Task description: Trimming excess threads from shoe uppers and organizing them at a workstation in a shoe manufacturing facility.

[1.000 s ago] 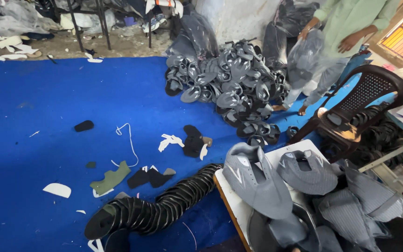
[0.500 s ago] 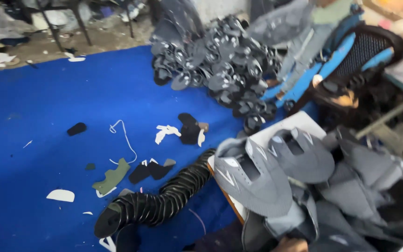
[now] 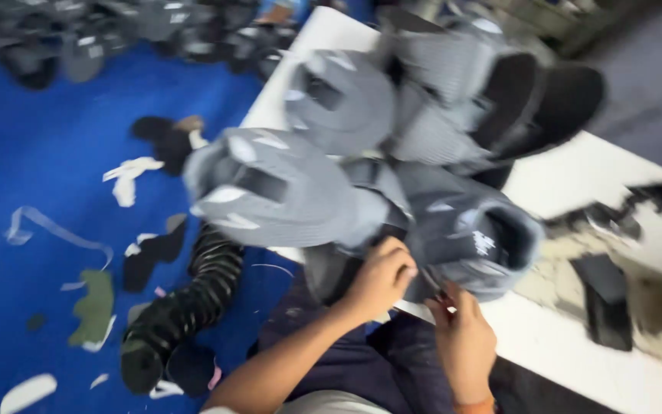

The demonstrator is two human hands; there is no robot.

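A heap of grey shoe uppers [image 3: 362, 153] lies on the white table [image 3: 576, 184]. My left hand [image 3: 381, 277] is closed on the near edge of one grey upper [image 3: 469, 241] at the front of the heap. My right hand [image 3: 461, 333] pinches the same upper's lower edge just right of the left hand. The picture is blurred, so fine details of the grip are unclear.
A blue mat [image 3: 47, 169] covers the floor at left, strewn with white, black and green scraps. A stack of black ribbed pieces [image 3: 185, 307] lies beside the table. More dark uppers [image 3: 116, 38] are piled at the top left. Dark material [image 3: 603, 303] lies on the table at right.
The view has swung down and right toward the table. The heap of uppers now fills the middle, and both my hands have come into view holding one upper.
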